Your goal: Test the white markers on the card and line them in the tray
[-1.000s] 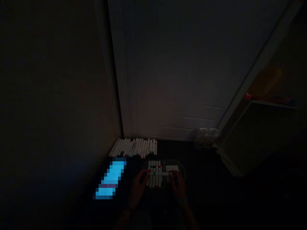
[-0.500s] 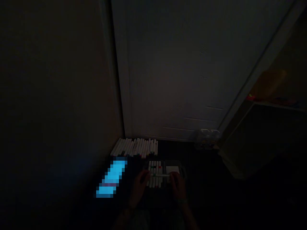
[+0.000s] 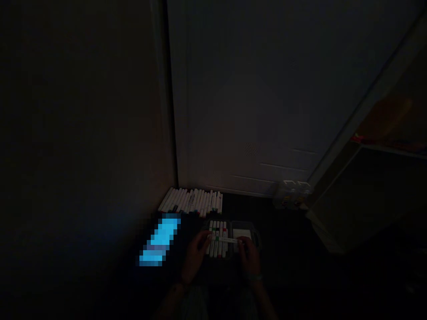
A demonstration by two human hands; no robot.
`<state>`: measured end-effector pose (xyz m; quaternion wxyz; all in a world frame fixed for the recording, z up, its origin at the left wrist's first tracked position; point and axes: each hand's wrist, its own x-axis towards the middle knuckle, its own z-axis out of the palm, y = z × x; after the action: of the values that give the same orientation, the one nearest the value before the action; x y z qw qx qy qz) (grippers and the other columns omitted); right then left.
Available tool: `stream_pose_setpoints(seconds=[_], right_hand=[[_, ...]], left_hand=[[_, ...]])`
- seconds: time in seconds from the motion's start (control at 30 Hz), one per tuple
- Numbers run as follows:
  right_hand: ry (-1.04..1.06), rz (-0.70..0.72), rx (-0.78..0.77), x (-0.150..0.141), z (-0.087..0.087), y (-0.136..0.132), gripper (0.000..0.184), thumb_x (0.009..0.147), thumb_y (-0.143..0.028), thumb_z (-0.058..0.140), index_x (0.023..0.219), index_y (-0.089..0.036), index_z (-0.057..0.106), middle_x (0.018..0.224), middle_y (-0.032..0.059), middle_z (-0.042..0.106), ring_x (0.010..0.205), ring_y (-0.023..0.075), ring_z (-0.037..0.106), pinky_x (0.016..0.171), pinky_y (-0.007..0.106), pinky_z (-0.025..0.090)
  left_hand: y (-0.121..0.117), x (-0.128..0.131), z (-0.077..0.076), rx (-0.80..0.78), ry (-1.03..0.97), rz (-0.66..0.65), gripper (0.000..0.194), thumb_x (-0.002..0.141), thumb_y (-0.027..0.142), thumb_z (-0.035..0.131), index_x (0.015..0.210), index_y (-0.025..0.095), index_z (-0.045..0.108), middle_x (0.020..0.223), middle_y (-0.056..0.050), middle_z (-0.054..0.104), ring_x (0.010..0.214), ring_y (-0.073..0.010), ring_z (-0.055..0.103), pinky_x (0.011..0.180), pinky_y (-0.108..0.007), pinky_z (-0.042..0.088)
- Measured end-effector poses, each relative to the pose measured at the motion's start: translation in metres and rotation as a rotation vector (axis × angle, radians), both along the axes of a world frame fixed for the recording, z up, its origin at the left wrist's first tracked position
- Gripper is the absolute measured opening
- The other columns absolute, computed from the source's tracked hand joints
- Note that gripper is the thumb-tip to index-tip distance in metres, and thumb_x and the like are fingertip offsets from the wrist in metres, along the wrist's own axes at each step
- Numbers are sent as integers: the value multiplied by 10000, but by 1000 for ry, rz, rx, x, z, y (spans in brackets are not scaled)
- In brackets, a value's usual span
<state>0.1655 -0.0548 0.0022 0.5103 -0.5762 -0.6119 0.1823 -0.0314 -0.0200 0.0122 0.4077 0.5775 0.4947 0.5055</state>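
The scene is very dark. My left hand (image 3: pixel 196 255) and my right hand (image 3: pixel 248 253) each pinch one end of a white marker (image 3: pixel 227 240) held crosswise, with a green band near its left end. Under it sits a clear case (image 3: pixel 255 235) holding a short row of white markers (image 3: pixel 217 231) on its left side and a pale patch on its right. A longer row of loose white markers (image 3: pixel 191 202) lies on the dark floor behind the case, against the door.
A glowing blue phone screen (image 3: pixel 160 240) lies on the floor left of my hands. A pale door (image 3: pixel 250 111) rises ahead, a dark wall to the left. A small clear container (image 3: pixel 292 193) sits by the door's base. Dark furniture (image 3: pixel 367 191) stands on the right.
The view has drifted a little, so everything sits slightly further right and up. Both hands keep holding the marker over the case in much the same pose.
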Motion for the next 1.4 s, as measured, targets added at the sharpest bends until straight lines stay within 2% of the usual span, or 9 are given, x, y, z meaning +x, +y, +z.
stream_pose_setpoints(seconds=[0.13,0.37,0.57,0.73,0.87,1.03,1.23,1.4], right_hand=[[-23,7,1,2,-4,1,283,879,-378,351,903,-191,562,831,52,615,764,166,569,690,249,428],[-59,2,-23,2,-6,2,293,890,-361,324,845,-189,556,750,35,598,674,147,551,621,228,411],[-46,13,-14,1,-2,1,277,891,-343,329,903,-192,560,821,46,611,746,156,563,681,240,422],[-10,-4,17,0,-2,2,272,879,-353,353,932,-192,566,860,56,620,781,166,568,698,253,434],[12,-22,23,-1,-1,1,250,877,-337,366,962,-198,556,881,49,613,757,154,563,682,246,432],[-11,-20,29,-1,3,0,232,876,-312,372,968,-206,556,903,45,600,800,154,559,711,247,428],[-52,64,65,0,7,0,245,874,-292,375,1008,-226,570,939,47,592,891,162,552,777,261,425],[-73,124,55,-1,7,0,224,868,-281,400,969,-230,593,896,38,587,872,158,550,764,259,430]], left_hand=[[0,-1,-3,-9,9,-3,343,731,450,511,901,172,619,932,-54,648,899,-201,576,832,-322,434],[3,-3,-7,-17,70,-3,351,729,469,495,840,167,636,858,-51,659,835,-206,588,777,-326,454],[4,-1,-7,-12,33,23,345,713,459,522,868,174,638,891,-51,662,865,-214,589,807,-337,444],[2,0,-1,-15,36,25,366,707,469,518,902,182,635,948,-53,655,923,-216,575,846,-344,429],[1,0,3,-28,80,8,397,709,488,506,934,184,628,939,-50,651,871,-205,579,785,-318,451],[3,-2,0,-14,106,20,405,689,511,521,918,198,635,868,-37,647,788,-190,573,700,-288,457],[4,-2,-2,-45,31,-4,411,706,503,513,950,189,619,898,-39,645,841,-199,575,728,-288,456],[4,-3,-3,-66,10,-4,395,706,509,515,894,179,620,881,-30,657,841,-201,586,736,-281,458]])
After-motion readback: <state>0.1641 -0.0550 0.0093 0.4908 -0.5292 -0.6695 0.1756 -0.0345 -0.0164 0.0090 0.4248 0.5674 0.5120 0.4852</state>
